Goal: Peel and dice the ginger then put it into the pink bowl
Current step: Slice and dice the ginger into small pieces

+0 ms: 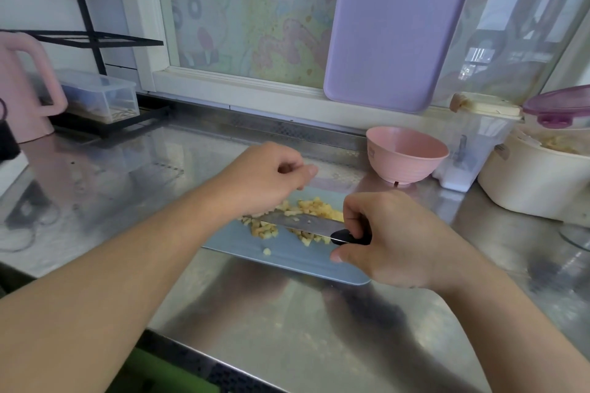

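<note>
Diced yellow ginger (pixel 314 208) lies in a loose pile on a light blue cutting board (pixel 287 260) in the middle of the steel counter. My right hand (pixel 388 238) grips the black handle of a knife (pixel 303 223), whose blade lies across the pile, pointing left. My left hand (pixel 266 179) hovers over the blade's tip with fingers curled, its fingertips down near the blade and the ginger; whether they touch is hidden. One stray ginger piece (pixel 267 251) sits near the board's front. The pink bowl (pixel 405 155) stands upright behind the board to the right, with nothing visible inside.
A purple cutting board (pixel 392 29) leans against the window. Clear containers (pixel 475 143) and a white pot (pixel 536 182) crowd the right. A pink jug (pixel 25 89) and a black rack with a clear box (pixel 99 94) stand at the left.
</note>
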`<state>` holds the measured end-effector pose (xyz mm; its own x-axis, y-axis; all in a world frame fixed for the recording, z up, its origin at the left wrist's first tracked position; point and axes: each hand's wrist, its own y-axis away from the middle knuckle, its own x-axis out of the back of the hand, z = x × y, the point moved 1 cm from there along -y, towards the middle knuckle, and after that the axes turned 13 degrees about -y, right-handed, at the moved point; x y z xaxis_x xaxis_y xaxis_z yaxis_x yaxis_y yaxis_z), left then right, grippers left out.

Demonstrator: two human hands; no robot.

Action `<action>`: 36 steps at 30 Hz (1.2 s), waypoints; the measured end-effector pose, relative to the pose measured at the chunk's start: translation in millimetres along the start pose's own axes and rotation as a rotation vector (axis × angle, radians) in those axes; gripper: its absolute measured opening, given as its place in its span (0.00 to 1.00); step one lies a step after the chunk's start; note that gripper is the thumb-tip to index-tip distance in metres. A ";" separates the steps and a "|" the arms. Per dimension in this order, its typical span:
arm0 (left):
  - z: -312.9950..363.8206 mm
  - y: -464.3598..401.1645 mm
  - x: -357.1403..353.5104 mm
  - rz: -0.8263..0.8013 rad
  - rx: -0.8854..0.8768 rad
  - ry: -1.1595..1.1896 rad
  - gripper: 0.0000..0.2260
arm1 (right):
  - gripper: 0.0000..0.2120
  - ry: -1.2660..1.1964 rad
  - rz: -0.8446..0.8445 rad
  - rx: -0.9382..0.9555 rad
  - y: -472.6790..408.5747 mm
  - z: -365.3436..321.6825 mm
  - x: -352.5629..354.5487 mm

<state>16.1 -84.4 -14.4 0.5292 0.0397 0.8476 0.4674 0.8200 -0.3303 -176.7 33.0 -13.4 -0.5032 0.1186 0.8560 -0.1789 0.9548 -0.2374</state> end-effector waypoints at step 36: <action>-59.9 2.2 -1.1 -0.143 0.109 -0.216 0.23 | 0.21 0.029 0.024 0.045 3.8 2.2 12.9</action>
<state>59.0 -116.8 -40.9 0.2947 0.0308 0.9551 0.4411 0.8822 -0.1646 -185.7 37.5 -4.3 -0.4829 0.1504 0.8627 -0.2046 0.9385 -0.2781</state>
